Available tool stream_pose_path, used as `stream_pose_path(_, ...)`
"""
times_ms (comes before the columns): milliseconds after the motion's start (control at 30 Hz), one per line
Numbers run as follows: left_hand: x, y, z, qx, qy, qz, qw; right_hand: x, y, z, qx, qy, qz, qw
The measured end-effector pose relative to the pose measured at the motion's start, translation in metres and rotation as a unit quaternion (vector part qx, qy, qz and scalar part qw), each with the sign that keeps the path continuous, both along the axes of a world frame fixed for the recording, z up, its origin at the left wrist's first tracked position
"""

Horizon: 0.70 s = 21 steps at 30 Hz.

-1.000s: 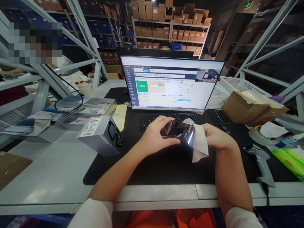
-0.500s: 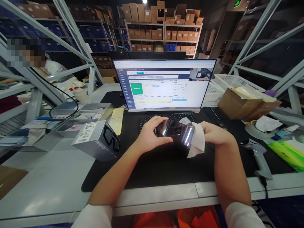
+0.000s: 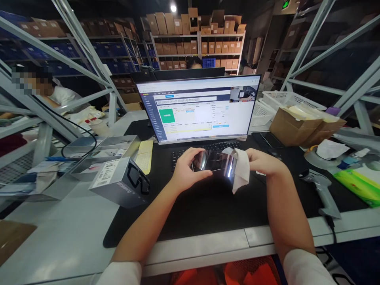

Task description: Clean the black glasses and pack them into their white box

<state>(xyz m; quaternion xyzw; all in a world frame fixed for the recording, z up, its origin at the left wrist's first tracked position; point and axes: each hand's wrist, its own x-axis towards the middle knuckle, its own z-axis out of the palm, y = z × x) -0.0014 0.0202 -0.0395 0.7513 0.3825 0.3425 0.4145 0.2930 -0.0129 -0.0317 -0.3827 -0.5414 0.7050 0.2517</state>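
My left hand (image 3: 185,169) grips the left end of a dark, glossy curved lens (image 3: 212,161), thumb below and fingers above. My right hand (image 3: 265,161) pinches a pale cleaning cloth (image 3: 242,168) with zigzag edges, which is wrapped over the lens's right end. The fingertips behind the cloth are hidden. Both hands are above the black desk mat (image 3: 204,213), in front of the keyboard (image 3: 178,153). To the left stands a grey box (image 3: 121,184) with a goggle-shaped outline printed on it.
A monitor (image 3: 198,113) stands behind my hands. On the right lie a barcode scanner (image 3: 322,190), a green tissue pack (image 3: 356,186) and a cardboard box (image 3: 297,124). Grey trays (image 3: 63,176) and a yellow sheet (image 3: 145,156) are on the left. A co-worker (image 3: 59,91) sits beyond the frame.
The camera view has shifted slightly. My right hand and the cloth have moved a little left, against the lens's right end. The left hand keeps its hold.
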Motion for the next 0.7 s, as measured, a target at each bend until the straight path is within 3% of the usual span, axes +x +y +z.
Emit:
stream_pose_path(167,0.003,-0.005,0.005,0.018,0.035,-0.054,0.998,-0.023,-0.001,0.003,0.044,-0.027,0.020,0.998)
stream_pose_path(267,-0.001,-0.004,0.007,0.036,0.019,-0.027,0.999,-0.020,-0.003,0.007,0.065,-0.026,-0.001,0.998)
stream_pose_path(433,-0.007,0.001,-0.002,-0.012,-0.049,0.014,0.999,-0.006,-0.004,0.006,0.039,-0.013,-0.031,0.999)
stream_pose_path(600,-0.004,-0.002,0.001,0.006,0.003,-0.058,0.998,-0.025,-0.005,0.008,0.062,-0.017,0.008,0.998)
stream_pose_path(700,-0.006,-0.002,0.004,0.027,-0.012,-0.051,0.998,-0.027,-0.004,0.007,0.061,0.008,-0.002,0.998)
